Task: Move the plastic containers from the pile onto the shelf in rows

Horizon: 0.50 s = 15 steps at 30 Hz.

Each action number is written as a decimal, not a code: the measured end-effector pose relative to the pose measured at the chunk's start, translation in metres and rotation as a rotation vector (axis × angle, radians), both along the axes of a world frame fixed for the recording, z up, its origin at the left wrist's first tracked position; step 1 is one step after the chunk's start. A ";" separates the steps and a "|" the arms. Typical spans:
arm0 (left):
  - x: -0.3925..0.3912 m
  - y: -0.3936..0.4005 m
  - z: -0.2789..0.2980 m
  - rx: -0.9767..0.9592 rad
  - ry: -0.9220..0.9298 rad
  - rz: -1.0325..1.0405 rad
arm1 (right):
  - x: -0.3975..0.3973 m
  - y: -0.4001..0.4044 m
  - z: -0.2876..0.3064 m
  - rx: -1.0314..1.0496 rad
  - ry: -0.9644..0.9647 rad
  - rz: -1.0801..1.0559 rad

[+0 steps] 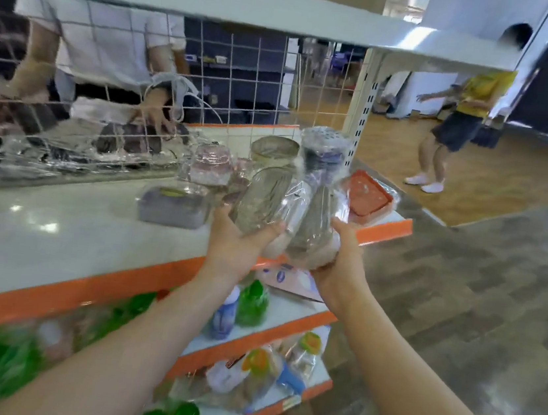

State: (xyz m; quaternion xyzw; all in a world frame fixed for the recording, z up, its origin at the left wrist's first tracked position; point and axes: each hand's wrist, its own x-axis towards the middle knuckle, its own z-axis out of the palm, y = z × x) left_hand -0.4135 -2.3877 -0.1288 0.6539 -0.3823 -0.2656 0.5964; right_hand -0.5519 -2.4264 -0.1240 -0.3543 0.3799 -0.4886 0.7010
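1. Left hand (234, 237) is cupped under a clear wrapped container (268, 199), fingers curled up around its lower end, thumb on the near side
2. Right hand (340, 250) grips a second wrapped container (315, 226) from the right, fingers wrapped underneath it; the two containers are touching, held just above the front edge of the shelf (56, 225)
3. Already on the shelf: a purple lidded box (172, 207) to the left, a pink-lidded tub (210, 165) behind, a round tin-looking container (274, 150), a tall wrapped one (324, 151) and an orange tray (369, 195) at the right end
4. Green bottles (252, 303) sit on the lower shelf, pretty blurry
5. Behind the wire grid (213, 72) another person is handling stuff
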 end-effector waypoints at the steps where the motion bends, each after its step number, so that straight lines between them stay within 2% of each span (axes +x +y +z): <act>1: 0.001 0.010 0.000 -0.008 -0.009 0.011 | 0.000 0.008 -0.002 -0.021 0.019 0.034; 5: 0.010 0.045 0.001 -0.001 -0.079 0.076 | 0.005 0.034 -0.007 -0.108 0.025 0.165; 11: 0.044 0.091 0.013 -0.015 -0.198 0.216 | 0.030 0.056 -0.002 -0.109 0.098 0.103; 15: 0.076 0.124 0.012 0.023 -0.286 0.340 | 0.055 0.068 -0.001 -0.114 0.123 0.143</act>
